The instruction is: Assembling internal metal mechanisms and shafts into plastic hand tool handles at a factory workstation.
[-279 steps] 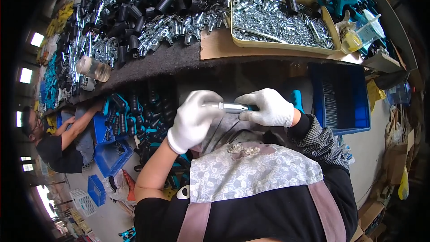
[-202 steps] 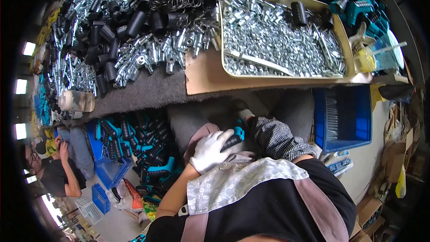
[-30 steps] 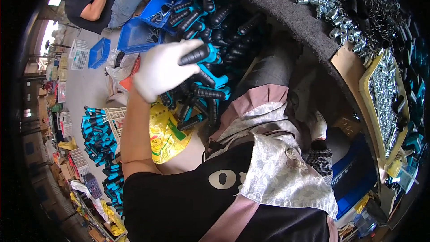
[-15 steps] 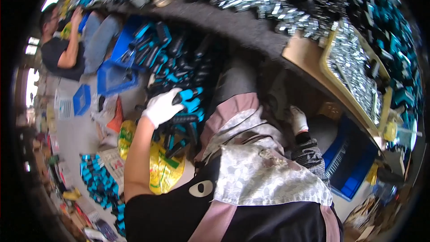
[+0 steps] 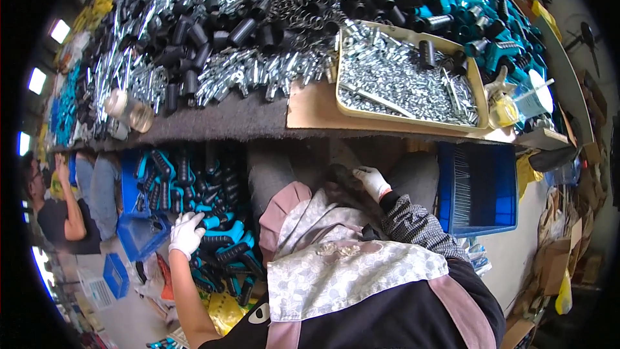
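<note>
My left hand (image 5: 186, 234), in a white glove, is at the near left edge of a heap of teal-and-black tool handles (image 5: 226, 252). Its fingers and thumb close about the teal end of one handle (image 5: 210, 222); the fingertips are partly hidden. Between my knees, below the bench edge, is my right hand (image 5: 372, 183), also gloved in white. Its fingers stretch leftward, with no held thing showing. Beside their tips is a dark rounded shape (image 5: 342, 178) in shadow, too dim to name.
Across the bench (image 5: 213, 119) lie heaps of metal pins, black sleeves (image 5: 242, 32) and teal housings. A yellowish tray (image 5: 413, 116) holds small metal parts. A clear jar (image 5: 132, 113) stands left. A blue crate (image 5: 484, 227) is at right. Another person (image 5: 64, 220) sits at far left.
My view has swung right and up, so more of the bench shows. The left hand stays at the handle heap; the right hand stays below the bench, its fingers now pointing more leftward.
</note>
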`<state>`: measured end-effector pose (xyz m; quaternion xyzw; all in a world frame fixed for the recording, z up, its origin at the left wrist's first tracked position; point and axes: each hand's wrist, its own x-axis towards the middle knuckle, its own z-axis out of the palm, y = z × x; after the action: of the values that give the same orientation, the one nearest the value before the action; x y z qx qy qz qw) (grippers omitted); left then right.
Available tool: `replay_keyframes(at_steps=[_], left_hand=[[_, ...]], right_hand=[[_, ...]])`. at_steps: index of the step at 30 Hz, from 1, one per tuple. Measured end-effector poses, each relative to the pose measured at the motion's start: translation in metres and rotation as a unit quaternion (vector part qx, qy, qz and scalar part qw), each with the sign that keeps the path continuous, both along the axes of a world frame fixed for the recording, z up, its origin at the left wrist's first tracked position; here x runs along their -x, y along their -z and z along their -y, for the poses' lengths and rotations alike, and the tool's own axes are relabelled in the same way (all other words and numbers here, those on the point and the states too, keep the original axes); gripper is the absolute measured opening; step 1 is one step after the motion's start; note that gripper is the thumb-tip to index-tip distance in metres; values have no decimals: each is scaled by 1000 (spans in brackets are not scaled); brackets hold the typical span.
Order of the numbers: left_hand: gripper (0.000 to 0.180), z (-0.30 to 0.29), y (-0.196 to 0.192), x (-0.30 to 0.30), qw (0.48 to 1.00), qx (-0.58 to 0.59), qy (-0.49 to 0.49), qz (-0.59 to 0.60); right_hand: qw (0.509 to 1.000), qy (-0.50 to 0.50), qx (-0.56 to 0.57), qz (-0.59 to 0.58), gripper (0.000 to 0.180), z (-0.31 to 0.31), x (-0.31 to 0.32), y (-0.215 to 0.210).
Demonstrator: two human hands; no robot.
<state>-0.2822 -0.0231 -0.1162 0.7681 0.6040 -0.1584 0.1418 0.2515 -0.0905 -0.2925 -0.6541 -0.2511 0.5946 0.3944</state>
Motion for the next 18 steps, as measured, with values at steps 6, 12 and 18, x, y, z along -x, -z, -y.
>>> replay_keyframes(at_steps=[6, 12, 18], left_hand=[[47, -32, -28, -64, 989, 143, 43, 18], [44, -92, -95, -150, 965, -16, 225, 137], [28, -195, -166, -217, 864, -192, 309, 346]], right_hand=[[979, -145, -135, -38, 30, -8, 4, -93], [930, -209, -303, 3, 28, -34, 11, -260], [869, -267, -411, 75, 26, -89, 56, -295]])
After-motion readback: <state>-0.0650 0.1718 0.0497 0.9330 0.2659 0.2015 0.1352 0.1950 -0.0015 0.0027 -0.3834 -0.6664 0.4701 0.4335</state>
